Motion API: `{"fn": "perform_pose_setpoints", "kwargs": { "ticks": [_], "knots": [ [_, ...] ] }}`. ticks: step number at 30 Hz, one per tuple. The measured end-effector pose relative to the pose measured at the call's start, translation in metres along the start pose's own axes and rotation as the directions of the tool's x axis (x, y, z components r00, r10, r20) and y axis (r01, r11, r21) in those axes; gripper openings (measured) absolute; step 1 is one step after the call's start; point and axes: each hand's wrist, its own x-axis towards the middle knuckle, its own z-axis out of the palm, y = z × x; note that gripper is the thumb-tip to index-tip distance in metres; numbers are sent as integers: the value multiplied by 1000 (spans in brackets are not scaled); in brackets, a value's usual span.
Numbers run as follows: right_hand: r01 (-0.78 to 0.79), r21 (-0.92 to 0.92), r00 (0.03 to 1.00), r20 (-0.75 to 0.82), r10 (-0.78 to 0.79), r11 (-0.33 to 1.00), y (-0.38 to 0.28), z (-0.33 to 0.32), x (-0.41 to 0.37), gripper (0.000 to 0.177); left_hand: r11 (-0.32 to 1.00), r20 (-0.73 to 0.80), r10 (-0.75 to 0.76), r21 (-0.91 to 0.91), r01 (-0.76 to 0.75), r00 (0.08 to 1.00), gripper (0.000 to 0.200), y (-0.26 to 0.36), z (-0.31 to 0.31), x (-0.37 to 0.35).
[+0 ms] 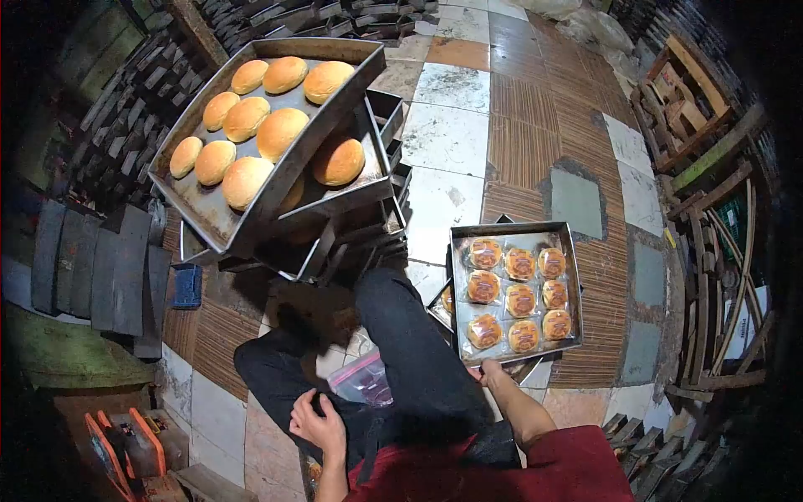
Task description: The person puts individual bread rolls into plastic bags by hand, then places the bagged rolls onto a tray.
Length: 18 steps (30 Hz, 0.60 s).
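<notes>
My right hand (488, 373) grips the near edge of a square metal baking tray (515, 227) on my right. Rows of browned buns (520, 299), each in a clear printed wrapper, lie in this tray. Over my thigh rests my left hand (318, 422), its fingers loosely bent and apart with nothing in them. Beside it, between my legs, is a clear plastic bag (364, 381) with a pink band along its top. Ahead to the left, a tilted metal tray (276, 197) of unwrapped golden buns (248, 120) tops a stack of trays.
Below the upper left tray, more trays (368, 197) are stacked crosswise, one showing a bun (338, 161). A small blue crate (187, 286) is on the floor at left. Wooden racks (711, 217) line the right. Many dark metal pans (125, 125) are piled at far left.
</notes>
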Motion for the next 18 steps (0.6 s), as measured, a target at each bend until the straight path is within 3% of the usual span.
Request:
{"fn": "perform_pose_setpoints", "kwargs": {
  "ticks": [2, 5, 6, 7, 9, 10, 11, 12, 13, 14, 15, 17, 18],
  "knots": [
    [-221, 121, 968, 147, 203, 968, 22, -14, 71, 30, 1000, 7, 6, -7, -6, 1000, 21, -1, -2, 1],
    [-299, 67, 919, 289, 268, 952, 4, -12, 51, 30, 998, 148, 60, 5, -61, 987, 26, -5, -6, 6],
    [-233, -39, 962, 139, 237, 972, -38, 11, -53, 25, 992, 168, 126, -18, -124, 978, 28, -6, -5, 6],
    [-223, -71, 962, 144, 231, 972, -49, 13, -86, 25, 982, 182, 187, -44, -182, 965, 29, -5, -2, 10],
    [48, -517, 962, 253, 99, 855, -76, 28, -125, 33, 984, 173, 164, -95, -149, 971, 34, -2, 1, 19],
    [268, -593, 958, 251, -141, 760, -93, 40, -150, 35, 963, 145, 220, -187, -192, 965, 35, -4, 16, 25],
    [296, -613, 950, 267, -161, 732, -109, 59, -175, 35, 932, 111, 274, -276, -235, 955, 35, -7, 30, 29],
    [682, -440, 732, 411, -544, 584, -120, 82, -203, 32, 934, 92, 247, -286, -212, 965, 35, -12, 43, 31],
    [935, -208, 354, 463, -813, 289, -126, 107, -235, 28, 917, 278, 267, -366, -156, 923, 33, -16, 57, 34],
    [933, -288, 5, 610, -792, -216, -126, 131, -283, 23, 895, 449, 302, -437, -88, 841, 31, -18, 66, 37],
    [695, -261, -284, 756, -589, -670, -117, 153, -318, 21, 890, 431, 287, -450, -71, 855, 31, -20, 71, 38],
    [537, 30, -254, 959, -128, -843, -89, 184, -327, 28, 841, 450, 296, -540, -7, 842, 25, -26, 76, 37],
    [446, 156, -253, 967, 43, -882, -69, 192, -320, 31, 815, 407, 273, -580, 15, 872, 23, -30, 77, 36]
  ]
}}
